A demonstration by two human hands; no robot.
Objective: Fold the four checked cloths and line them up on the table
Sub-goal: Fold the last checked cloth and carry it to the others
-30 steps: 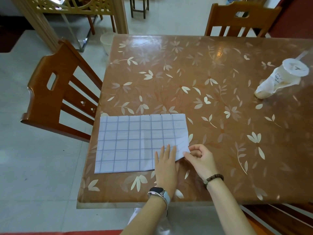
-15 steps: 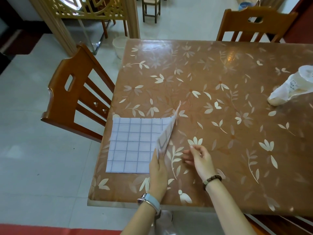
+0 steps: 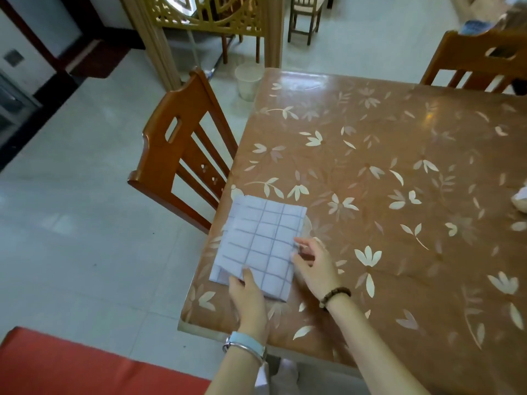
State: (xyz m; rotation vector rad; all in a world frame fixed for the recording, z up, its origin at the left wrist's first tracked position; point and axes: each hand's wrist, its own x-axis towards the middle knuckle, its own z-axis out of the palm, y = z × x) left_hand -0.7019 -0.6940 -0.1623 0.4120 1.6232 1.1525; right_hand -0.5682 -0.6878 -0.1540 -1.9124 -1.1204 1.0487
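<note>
Folded checked cloth (image 3: 261, 243) flat on the tabletop (image 3: 399, 195), near its left corner, long axis running from 12 to 6 o'clock. Left hand (image 3: 246, 293) at the cloth's 6 o'clock edge, fingers loosely spread, thumb pressing the near edge. Right hand (image 3: 313, 266) at 3 o'clock, fingertips touching the folded side, gripping nothing. Both hands equally close. Only one cloth in view. Wooden chair (image 3: 182, 163) at 10 o'clock beside the tabletop; open tabletop to the right, nothing blocking.
</note>
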